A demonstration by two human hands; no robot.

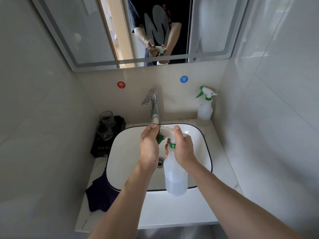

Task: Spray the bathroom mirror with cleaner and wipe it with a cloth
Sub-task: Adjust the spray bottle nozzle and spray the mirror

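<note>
I hold a translucent spray bottle (175,176) with a white and green trigger head over the sink basin (131,147). My right hand (183,149) grips its neck just below the head. My left hand (149,144) is closed on the green nozzle end of the head. The bottle is partly filled with clear liquid. The mirror (82,35) hangs above on the back wall and reflects my arms and the bottle. A dark purple cloth (101,195) lies on the counter at the basin's left front corner.
A second spray bottle (205,107) stands at the counter's back right corner. A chrome faucet (153,107) rises behind the basin. Two glasses (105,125) sit on a black box (100,149) at the left. Tiled walls close in on both sides.
</note>
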